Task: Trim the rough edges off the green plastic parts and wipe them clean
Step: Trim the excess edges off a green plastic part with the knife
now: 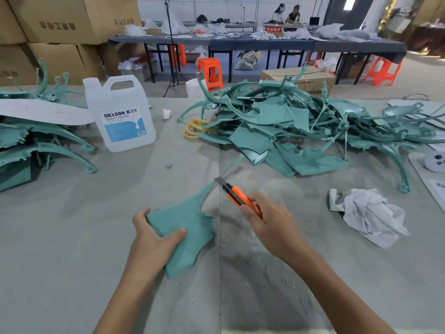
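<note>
Trimming is in hand. The part (185, 227) lies flat under the left hand (154, 235), whose thumb and fingers clamp its near-left corner. The right hand (272, 225) is wrapped round an orange knife (237, 195), blade out at the part's thin far tip. Next, I judge, the blade must run down the ragged right edge, clear of the holding fingers. The part is a teal sheet with a curved, torn-looking edge. A rag (370, 215) lies right of the knife hand, with more parts (289, 126) heaped beyond.

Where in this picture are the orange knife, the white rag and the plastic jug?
orange knife (243, 197), head view: the orange handle.
white rag (368, 213), head view: middle of the crumpled cloth.
plastic jug (122, 124), head view: its printed label.
</note>
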Motion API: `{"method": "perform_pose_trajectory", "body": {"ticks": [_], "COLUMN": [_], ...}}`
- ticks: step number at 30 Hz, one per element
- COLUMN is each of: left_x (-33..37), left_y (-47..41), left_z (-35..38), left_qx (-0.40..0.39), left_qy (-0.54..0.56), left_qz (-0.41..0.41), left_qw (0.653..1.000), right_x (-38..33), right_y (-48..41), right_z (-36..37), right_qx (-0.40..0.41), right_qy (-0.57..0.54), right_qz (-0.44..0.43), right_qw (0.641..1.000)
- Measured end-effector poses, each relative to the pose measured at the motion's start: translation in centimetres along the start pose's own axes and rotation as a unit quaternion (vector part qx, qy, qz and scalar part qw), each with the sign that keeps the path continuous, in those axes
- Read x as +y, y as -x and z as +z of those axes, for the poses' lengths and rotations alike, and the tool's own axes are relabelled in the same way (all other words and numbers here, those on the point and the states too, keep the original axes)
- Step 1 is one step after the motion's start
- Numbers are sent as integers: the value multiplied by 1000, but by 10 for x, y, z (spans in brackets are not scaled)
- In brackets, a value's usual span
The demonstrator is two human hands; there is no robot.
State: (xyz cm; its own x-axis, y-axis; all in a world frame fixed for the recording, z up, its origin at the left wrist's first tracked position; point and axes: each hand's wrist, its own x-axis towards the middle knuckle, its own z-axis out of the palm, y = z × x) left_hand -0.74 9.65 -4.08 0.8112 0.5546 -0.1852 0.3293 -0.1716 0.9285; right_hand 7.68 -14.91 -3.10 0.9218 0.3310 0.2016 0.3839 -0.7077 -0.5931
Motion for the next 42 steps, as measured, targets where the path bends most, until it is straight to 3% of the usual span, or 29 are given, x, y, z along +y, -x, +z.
{"method": "perform_pose_trajectory", "body": {"ticks": [2, 4, 6, 11, 19, 26, 34, 42], "left_x": [-7, -9, -1, 8, -11, -14, -15, -14], "left_y": [0, -3, -9, -11, 4, 5, 4, 7], "left_z": [-1, -2, 3, 30, 37, 35, 37, 37], "left_qx": [30, 47, 11, -80, -75, -78, -72, -74], "left_qy": [-193, -322, -357, -446, -443, -429, -450, -468], "left_qz": [59, 145, 195, 200, 232, 218, 220, 227], "left_qw": [979, 934, 913, 869, 863, 873, 863, 851], "right_x": [4, 6, 5, 3, -3, -5, -2, -11], "right_y": [2, 1, -1, -1, -1, -6, -15, -60], "right_z": [1, 1, 0, 0, 1, 6, 2, -38], "right_qx": [-18, -28, -33, -55, -102, -116, -143, -4], "right_qy": [44, 52, 53, 79, 124, 148, 138, 325], "right_qz": [3, 10, 15, 9, -45, -56, -61, -67], "right_qw": [999, 998, 998, 995, 986, 981, 978, 943]}}
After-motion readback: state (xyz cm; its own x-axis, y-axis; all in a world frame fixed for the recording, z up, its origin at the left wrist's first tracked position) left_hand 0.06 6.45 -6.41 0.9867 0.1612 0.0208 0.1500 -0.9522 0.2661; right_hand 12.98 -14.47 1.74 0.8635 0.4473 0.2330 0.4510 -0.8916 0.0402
